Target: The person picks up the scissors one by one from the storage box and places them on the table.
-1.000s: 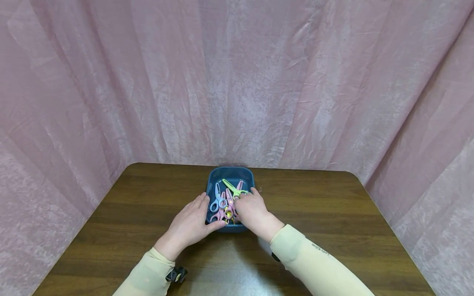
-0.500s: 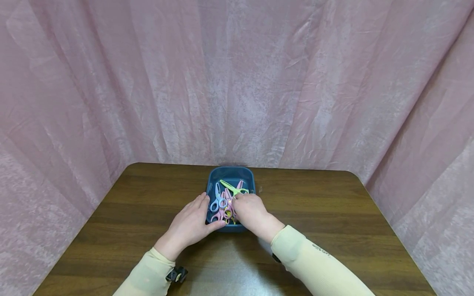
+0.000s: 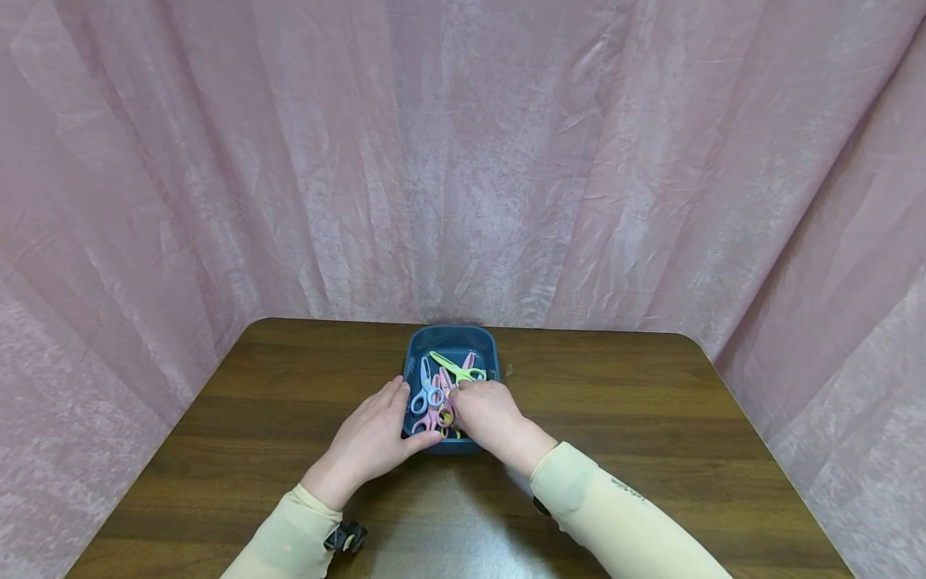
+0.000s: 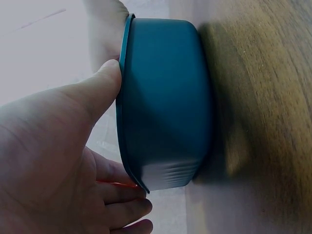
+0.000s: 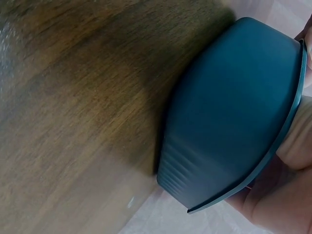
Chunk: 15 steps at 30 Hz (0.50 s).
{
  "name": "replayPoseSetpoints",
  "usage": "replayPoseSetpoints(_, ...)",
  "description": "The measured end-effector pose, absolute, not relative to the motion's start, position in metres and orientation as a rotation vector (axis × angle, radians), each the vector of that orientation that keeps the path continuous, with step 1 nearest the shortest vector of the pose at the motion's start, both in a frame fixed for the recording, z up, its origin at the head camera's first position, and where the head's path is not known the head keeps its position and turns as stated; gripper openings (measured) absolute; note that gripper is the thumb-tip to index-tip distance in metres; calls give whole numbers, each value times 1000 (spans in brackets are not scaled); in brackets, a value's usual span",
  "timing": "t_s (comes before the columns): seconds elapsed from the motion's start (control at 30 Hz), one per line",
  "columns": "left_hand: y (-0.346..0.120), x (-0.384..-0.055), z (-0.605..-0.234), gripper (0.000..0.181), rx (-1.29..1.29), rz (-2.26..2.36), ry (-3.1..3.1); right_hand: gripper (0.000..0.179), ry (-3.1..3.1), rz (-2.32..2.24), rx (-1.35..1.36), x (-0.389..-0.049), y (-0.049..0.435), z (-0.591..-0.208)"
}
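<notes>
A dark blue plastic bin [image 3: 452,336] holds several pairs of children's craft scissors. Blue scissors [image 3: 424,395] lie along its left side, and light green scissors [image 3: 454,367] lie slanted across the others farther back. Pink scissors [image 3: 444,381] fill the middle. My left hand [image 3: 374,430] rests at the bin's near left corner, its thumb on the near rim and its fairly straight fingers along the left side. My right hand [image 3: 492,416] reaches over the right rim among the scissors. Its fingertips are hidden inside the bin, so I cannot tell what they grip.
The bin stands at the far middle of a brown wood-grain table [image 3: 615,418]. Pink velvety curtains [image 3: 477,161] hang close behind the table's back edge and along both sides. A dark strap buckle [image 3: 346,537] sits at the left wrist.
My right hand has shifted slightly left, and a finger that stuck out at the right rim has drawn in. The green scissors have slid a little left. The left hand stays put.
</notes>
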<state>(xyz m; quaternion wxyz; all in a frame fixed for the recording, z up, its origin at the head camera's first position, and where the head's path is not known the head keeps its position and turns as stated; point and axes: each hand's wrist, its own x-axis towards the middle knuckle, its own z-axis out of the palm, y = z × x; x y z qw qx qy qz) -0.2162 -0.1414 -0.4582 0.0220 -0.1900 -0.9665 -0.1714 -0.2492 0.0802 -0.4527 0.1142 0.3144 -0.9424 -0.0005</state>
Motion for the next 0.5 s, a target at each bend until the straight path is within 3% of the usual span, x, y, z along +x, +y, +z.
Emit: replayPoseSetpoints(0.5,-141,-215,-457,105,-588,-550,-2991,9,-2736,66,914,-247,80,-454)
